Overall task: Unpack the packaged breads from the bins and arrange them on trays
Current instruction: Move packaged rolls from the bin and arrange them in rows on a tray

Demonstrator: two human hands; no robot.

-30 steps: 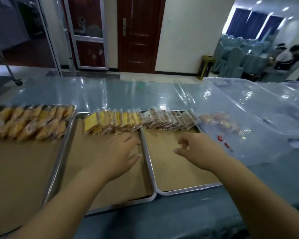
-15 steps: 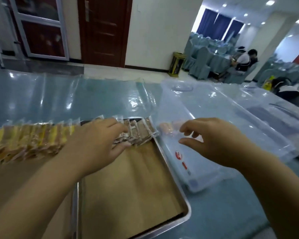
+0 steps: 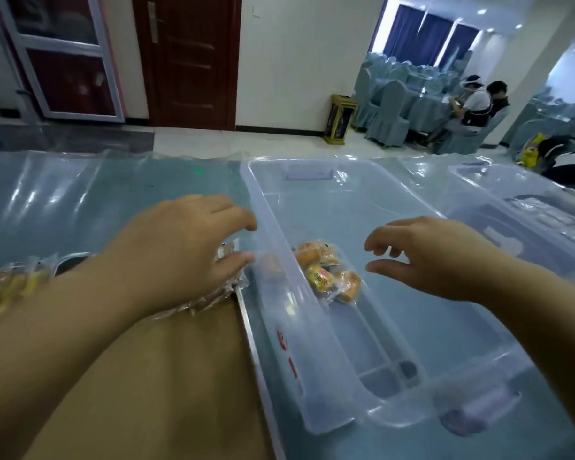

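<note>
Hovering my right hand [image 3: 435,257] over the bin [image 3: 281,313], fingers loose, holding nothing; left hand [image 3: 176,250] rested flat on the packed row [image 3: 14,287] at the far edge of the tray [image 3: 246,323]. Few packaged breads [image 3: 326,273] lay in the bin, and the tray looked mostly unfilled.

Orange-yellow breads [image 3: 326,275], clear bin [image 3: 346,343]

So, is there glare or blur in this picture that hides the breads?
Head view: light streaks glare on the plastic sheet; the clear bin looks bent by the wide lens; the breads in the bin look fairly sharp, the breads at the left edge blurred.
</note>
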